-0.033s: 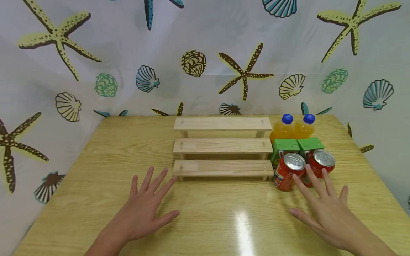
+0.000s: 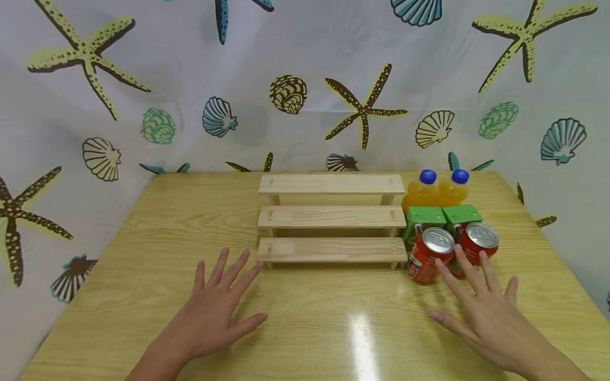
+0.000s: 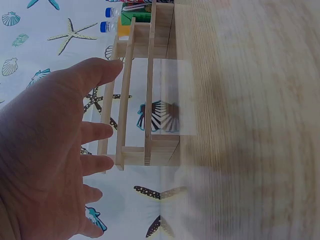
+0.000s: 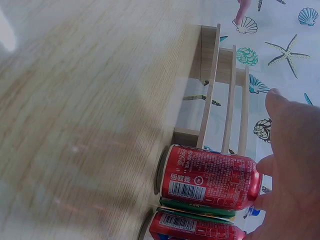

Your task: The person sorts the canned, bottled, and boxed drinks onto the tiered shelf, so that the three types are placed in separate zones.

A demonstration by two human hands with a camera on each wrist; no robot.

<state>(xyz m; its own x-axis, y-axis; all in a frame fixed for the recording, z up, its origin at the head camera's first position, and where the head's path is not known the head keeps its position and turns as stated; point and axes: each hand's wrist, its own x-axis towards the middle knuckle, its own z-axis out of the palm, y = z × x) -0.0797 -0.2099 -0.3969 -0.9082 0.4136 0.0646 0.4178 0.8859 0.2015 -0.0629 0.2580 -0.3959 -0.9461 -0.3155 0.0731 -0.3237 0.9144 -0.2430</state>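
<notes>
My left hand is spread, fingers straight, and holds nothing. It is nearest the front left corner of a three-tier wooden display rack. On the other side my right hand also has its fingers spread, in front of two red soda cans. One can stands by the rack's right end, the other can just right of it. In the right wrist view fingertips appear close to the can tops; whether they touch, I cannot tell. The cans partly hide two green drink cartons.
Two orange juice bottles with blue caps stand behind the cartons, at the rack's right. All three rack tiers are bare. A light wooden table lies beneath everything, with a cloth printed with shells and starfish behind it.
</notes>
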